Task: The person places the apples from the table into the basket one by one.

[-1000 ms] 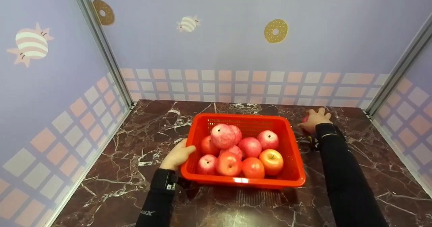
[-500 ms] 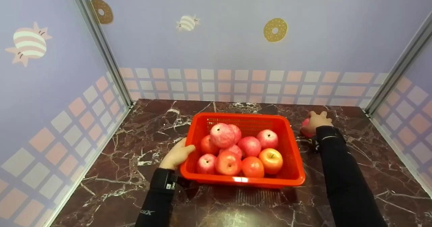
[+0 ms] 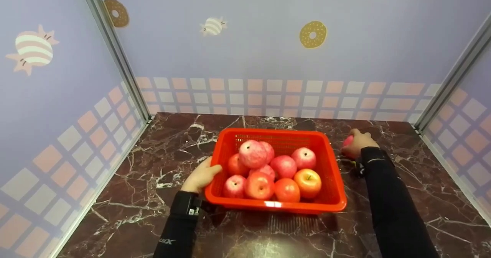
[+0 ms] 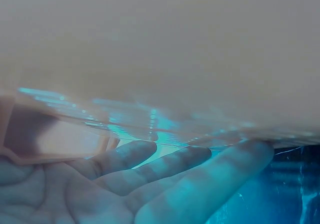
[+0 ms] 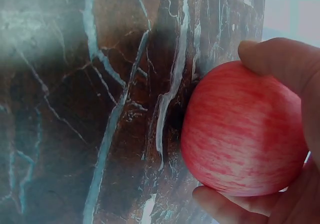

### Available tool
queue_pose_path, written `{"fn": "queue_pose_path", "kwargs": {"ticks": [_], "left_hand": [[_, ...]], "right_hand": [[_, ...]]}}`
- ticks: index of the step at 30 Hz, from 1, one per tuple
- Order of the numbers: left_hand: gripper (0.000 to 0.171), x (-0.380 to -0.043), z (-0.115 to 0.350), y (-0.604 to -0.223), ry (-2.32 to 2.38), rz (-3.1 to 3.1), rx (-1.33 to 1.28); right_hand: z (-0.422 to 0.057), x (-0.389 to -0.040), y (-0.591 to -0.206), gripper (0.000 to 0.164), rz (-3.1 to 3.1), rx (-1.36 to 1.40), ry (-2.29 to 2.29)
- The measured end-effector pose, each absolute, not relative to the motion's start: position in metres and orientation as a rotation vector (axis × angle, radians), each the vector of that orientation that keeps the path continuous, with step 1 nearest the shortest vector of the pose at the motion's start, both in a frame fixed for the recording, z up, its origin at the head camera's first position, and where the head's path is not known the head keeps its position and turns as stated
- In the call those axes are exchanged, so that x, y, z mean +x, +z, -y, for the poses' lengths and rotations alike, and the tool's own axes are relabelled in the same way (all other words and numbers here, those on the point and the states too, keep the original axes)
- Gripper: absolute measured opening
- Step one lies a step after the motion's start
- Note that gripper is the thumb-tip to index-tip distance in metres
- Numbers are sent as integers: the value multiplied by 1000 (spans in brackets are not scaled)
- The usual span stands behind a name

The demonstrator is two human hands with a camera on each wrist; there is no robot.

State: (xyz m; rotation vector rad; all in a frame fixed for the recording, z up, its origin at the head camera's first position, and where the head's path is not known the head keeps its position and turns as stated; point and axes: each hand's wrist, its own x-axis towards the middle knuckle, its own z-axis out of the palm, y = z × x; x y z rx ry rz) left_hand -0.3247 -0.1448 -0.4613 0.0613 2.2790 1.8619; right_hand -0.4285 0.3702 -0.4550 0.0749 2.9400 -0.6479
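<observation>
A red plastic basket (image 3: 249, 203) stands mid-table in the head view, holding several red and pink apples and one yellower apple (image 3: 308, 183). At its left side my left hand (image 3: 201, 176) grips it, thumb over the rim. The left wrist view shows that hand's fingers (image 4: 195, 189) stretched along the basket's outer side and underside. To the right of the basket, my right hand (image 3: 360, 143) holds a separate apple (image 5: 242, 134) low at the tabletop. Thumb and fingers lie on opposite sides of this apple in the right wrist view; the hand partly covers it in the head view.
The tabletop (image 3: 153, 166) is dark red-brown marble with white veins. Pale purple panels with printed sweets and checks rise at the back (image 3: 261, 58), left and right. The right hand is near the table's back right corner.
My right hand has drawn slightly back toward me and changed its hold, fingers now closer round the apple. The left hand and the basket stay put.
</observation>
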Motion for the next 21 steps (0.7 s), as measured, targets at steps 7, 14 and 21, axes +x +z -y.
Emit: {"fn": "queue_pose_path", "kwargs": {"ticks": [7,14,21], "left_hand": [[51,-324,146,-461,1864,-2274,69],[50,-322,147,-459,1861,-2274,86],[50,-322,146,-457,1841,-2296,93]], "right_hand": [[-368,-424,-447,81,-2949,70,-634],[-373,-427,-447,75,-2963,54,-644],[-375,-428,-441,73,-2978,43,-659]]}}
